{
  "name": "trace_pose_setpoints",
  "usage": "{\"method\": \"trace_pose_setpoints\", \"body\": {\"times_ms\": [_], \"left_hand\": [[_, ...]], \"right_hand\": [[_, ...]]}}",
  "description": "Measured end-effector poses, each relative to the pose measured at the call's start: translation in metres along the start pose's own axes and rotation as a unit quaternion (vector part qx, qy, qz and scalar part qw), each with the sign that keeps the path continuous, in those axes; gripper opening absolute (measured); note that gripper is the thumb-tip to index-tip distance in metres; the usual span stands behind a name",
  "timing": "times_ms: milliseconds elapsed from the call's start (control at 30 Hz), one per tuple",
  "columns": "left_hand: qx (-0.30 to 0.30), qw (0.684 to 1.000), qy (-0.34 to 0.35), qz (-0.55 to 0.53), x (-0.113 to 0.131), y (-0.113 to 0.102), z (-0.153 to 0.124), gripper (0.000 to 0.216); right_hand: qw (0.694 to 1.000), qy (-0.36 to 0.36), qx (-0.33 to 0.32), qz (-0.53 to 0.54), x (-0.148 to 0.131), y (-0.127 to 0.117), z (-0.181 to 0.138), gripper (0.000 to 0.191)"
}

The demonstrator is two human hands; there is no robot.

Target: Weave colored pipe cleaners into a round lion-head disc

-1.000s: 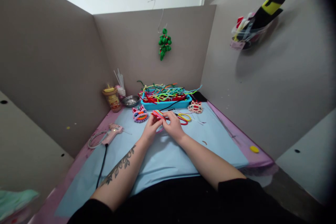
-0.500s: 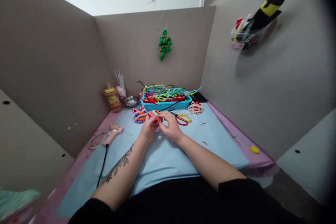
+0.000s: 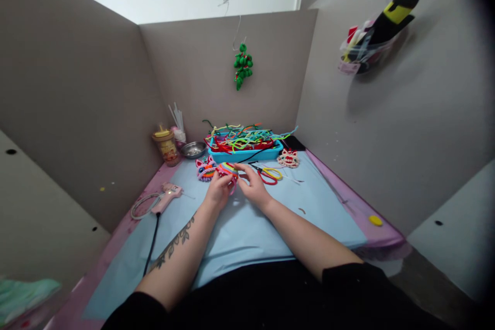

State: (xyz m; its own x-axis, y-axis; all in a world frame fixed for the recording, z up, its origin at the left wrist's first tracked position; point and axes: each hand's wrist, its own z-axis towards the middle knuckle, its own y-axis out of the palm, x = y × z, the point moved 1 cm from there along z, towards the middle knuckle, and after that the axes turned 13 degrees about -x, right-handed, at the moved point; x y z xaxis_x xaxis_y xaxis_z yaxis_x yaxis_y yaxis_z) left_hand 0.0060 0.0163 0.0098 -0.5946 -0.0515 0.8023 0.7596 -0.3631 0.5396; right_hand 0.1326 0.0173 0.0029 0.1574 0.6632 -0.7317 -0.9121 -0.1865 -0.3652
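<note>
My left hand (image 3: 218, 191) is closed round a small rounded piece of striped pipe cleaner (image 3: 228, 168), in red, orange, yellow and pale blue. A pink loop hangs below it. My right hand (image 3: 253, 185) grips the piece's right edge between bent fingers and thumb. Just left of it, on the blue table cover, lies a lilac and orange pipe-cleaner animal head (image 3: 205, 169) with pink ears. Scissors (image 3: 267, 175) with red and yellow handles lie right of my right hand. Beyond them sits a cream and red pipe-cleaner head (image 3: 288, 158).
A blue tray (image 3: 247, 155) piled with coloured pipe cleaners stands at the back. Left of it are a metal bowl (image 3: 193, 150) and a lidded cup (image 3: 167, 147). A pink glue gun (image 3: 166, 199) with its cord lies at the left. Grey partitions (image 3: 201, 67) surround the table.
The striped piece has turned slightly between my hands, so more of its rounded striped face and the pink loop below show. My right fingers have shifted a little.
</note>
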Motion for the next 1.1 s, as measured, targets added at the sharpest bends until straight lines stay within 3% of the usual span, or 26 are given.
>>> {"method": "trace_pose_setpoints", "body": {"times_ms": [167,267,333,567,767,900,1033,1100], "left_hand": [[0.023,0.998,-0.016,-0.055,0.003,-0.01,0.006,0.027],[0.038,0.995,-0.034,-0.085,0.003,-0.013,0.009,0.021],[0.05,0.994,-0.025,-0.098,0.003,-0.014,0.01,0.02],[0.093,0.989,0.021,-0.113,0.001,-0.02,0.012,0.014],[0.099,0.987,0.025,-0.126,-0.002,-0.025,0.014,0.012],[0.104,0.987,0.01,-0.123,-0.002,-0.024,0.015,0.005],[0.129,0.981,-0.024,-0.142,0.003,-0.018,0.013,0.009],[0.138,0.976,-0.044,-0.16,0.004,-0.015,0.012,0.015]], "right_hand": [[1.0,0.008,-0.007,0.019,0.001,0.002,-0.002,0.053],[0.996,0.039,0.05,-0.055,0.0,0.002,-0.002,0.03],[0.992,0.06,0.054,-0.094,0.001,0.002,-0.001,0.011],[0.98,0.134,-0.086,-0.122,0.014,0.012,0.002,0.007],[0.981,0.136,-0.105,-0.095,0.014,0.016,0.002,0.005],[0.987,0.129,-0.08,-0.055,0.01,0.014,0.002,0.011],[0.99,0.133,0.047,-0.024,0.014,0.004,0.004,0.012],[0.988,0.137,0.068,-0.005,0.017,-0.003,0.005,0.025]]}}
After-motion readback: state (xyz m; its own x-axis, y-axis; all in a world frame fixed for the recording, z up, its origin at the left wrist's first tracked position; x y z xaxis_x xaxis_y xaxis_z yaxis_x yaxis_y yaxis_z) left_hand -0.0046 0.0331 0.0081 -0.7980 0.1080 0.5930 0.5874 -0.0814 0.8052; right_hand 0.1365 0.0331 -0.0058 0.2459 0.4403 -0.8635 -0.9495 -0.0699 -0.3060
